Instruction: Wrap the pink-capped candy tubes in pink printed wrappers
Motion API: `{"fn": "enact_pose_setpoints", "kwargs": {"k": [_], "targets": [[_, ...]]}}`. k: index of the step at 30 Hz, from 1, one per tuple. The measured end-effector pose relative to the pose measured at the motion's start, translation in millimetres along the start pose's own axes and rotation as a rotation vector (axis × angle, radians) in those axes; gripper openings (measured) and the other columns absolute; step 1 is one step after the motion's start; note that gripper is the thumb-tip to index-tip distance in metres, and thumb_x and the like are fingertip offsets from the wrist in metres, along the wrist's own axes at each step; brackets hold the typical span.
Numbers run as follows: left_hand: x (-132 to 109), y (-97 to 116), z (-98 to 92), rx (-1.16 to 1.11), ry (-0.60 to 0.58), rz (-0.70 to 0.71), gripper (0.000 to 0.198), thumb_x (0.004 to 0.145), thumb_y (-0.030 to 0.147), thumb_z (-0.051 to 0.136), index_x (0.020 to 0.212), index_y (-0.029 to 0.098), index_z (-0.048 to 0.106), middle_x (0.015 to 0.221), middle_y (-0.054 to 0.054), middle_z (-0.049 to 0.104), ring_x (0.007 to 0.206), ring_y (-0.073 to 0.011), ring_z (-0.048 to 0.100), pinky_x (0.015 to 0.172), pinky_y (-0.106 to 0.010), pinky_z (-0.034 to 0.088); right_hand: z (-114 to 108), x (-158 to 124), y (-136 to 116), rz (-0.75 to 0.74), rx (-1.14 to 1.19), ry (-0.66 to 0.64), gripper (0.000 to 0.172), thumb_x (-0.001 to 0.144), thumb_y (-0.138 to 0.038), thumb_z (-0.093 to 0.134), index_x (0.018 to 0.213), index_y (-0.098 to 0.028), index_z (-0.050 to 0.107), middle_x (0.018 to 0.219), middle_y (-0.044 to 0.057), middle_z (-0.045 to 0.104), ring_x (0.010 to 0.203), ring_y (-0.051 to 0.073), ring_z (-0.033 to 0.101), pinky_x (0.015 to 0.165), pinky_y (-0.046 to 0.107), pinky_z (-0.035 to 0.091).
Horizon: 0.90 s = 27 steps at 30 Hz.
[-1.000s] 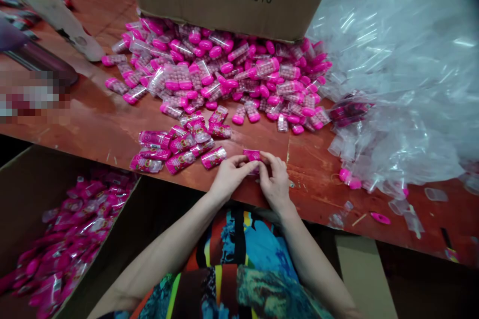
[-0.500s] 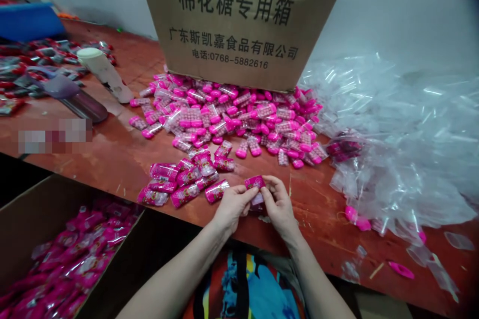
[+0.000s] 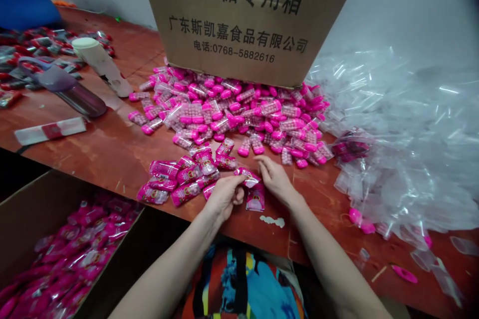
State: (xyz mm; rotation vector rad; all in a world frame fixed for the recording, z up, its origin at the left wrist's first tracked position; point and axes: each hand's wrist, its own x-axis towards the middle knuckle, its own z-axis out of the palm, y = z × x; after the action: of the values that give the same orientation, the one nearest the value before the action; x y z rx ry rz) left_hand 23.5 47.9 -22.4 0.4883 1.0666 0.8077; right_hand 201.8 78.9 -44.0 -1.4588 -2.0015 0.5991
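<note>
My left hand (image 3: 226, 197) pinches a shiny pink printed wrapper (image 3: 247, 176) between thumb and fingers, just above the red tabletop. Under it lies another pink wrapper (image 3: 256, 200), flat on the table. My right hand (image 3: 275, 179) is apart from the wrapper, its fingers stretched out and holding nothing visible. Just beyond its fingertips stand small clear bottles (image 3: 257, 144) with pink caps and pale pink beads, at the front of a large heap (image 3: 224, 104). Left of my left hand lie several wrapped pink packs (image 3: 187, 174) in a small pile.
A big cardboard box (image 3: 235, 25) stands behind the bottle heap. Clear plastic sleeves (image 3: 407, 144) are piled at right. At left are a purple bottle (image 3: 71, 90), a white tumbler (image 3: 101, 67) and a white packet (image 3: 32, 133). Below the table edge, an open carton (image 3: 26, 199) holds pink packs.
My right hand has let go of the wrapper and moved up, toward the bottles. My left hand keeps the wrapper and has shifted slightly left, uncovering the wrapper on the table.
</note>
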Motion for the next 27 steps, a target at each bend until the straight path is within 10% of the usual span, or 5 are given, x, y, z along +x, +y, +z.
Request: {"fn": "enact_pose_setpoints", "kwargs": {"k": [9, 21, 27], "targets": [[-2.1, 6.6, -0.1, -0.078, 0.011, -0.016, 0.044, 0.067, 0.04, 0.086, 0.061, 0.019, 0.048, 0.041, 0.008, 0.041, 0.035, -0.0038, 0.031, 0.039, -0.021, 0.015, -29.5, 65.9, 17.0, -0.397, -0.846, -0.276, 0.035, 0.1, -0.017, 0.049, 0.129, -0.019, 0.069, 0.157, 0.015, 0.047, 0.135, 0.039, 0.039, 0.101, 0.052, 0.037], [-11.4, 10.3, 0.8, -0.228, 0.008, -0.081, 0.031, 0.075, 0.026, 0.082, 0.068, 0.015, 0.054, 0.055, 0.006, 0.05, 0.036, -0.0021, 0.034, 0.037, -0.019, 0.016, -49.5, 27.1, 32.2, -0.197, -0.69, -0.459, 0.058, 0.093, -0.003, 0.043, 0.146, -0.026, 0.055, 0.158, 0.016, 0.041, 0.129, 0.033, 0.054, 0.092, 0.04, 0.05], [-16.0, 10.1, 1.0, -0.28, 0.008, -0.096, 0.031, 0.073, 0.023, 0.085, 0.07, 0.015, 0.055, 0.055, 0.006, 0.05, 0.036, -0.0019, 0.035, 0.035, -0.018, 0.016, -65.3, 9.9, 16.5, -0.066, -0.563, -0.395, 0.016, 0.093, -0.021, 0.06, 0.103, -0.017, 0.072, 0.127, 0.019, 0.062, 0.104, 0.033, 0.063, 0.086, 0.042, 0.05]]}}
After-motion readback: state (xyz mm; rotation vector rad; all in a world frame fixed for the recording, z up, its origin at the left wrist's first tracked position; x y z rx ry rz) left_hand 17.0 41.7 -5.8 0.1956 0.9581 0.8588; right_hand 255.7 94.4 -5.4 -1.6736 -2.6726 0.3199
